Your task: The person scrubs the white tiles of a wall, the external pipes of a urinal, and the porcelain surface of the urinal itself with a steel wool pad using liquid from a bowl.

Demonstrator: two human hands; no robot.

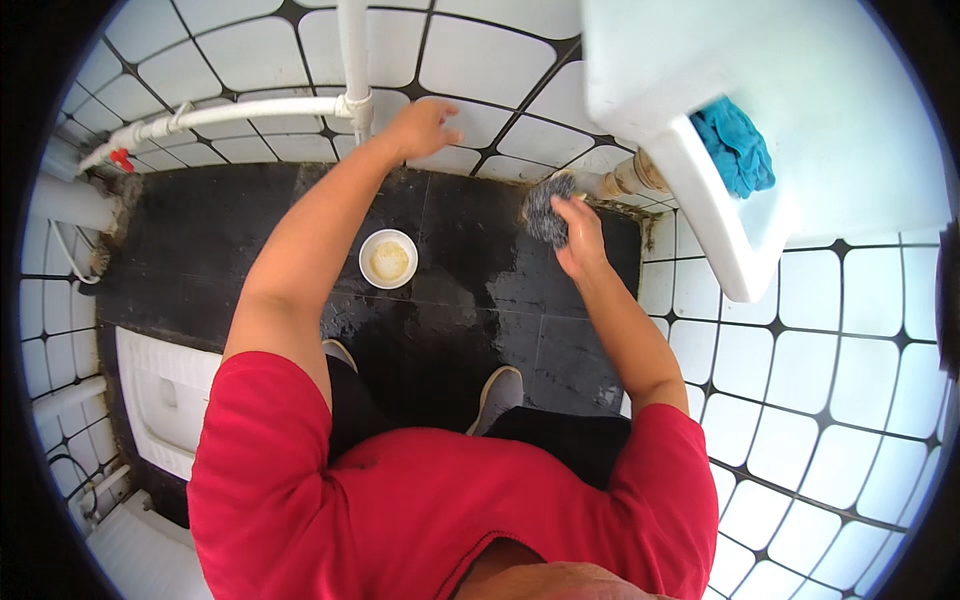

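My right hand [583, 236] grips a grey fuzzy scrubbing pad [549, 210] with a pale edge. The pad is low by the wall, close to a drain pipe [630, 176] that runs under the white basin. Held out near the tiled wall, just right of an upright white pipe [355, 60], my left hand [426, 129] has its fingers apart and nothing in them. Between my arms a small white bowl [388, 259] stands on the dark floor tiles [450, 225]. Some yellowish-white stuff lies in its bottom.
A white squat toilet [165, 397] is set in the floor at the left. The white ceramic basin [750, 262] juts out at the upper right, with a blue cloth [733, 146] on it. A horizontal pipe [247, 109] with a red valve handle [121, 159] runs along the wall. Wet patches mark the floor.
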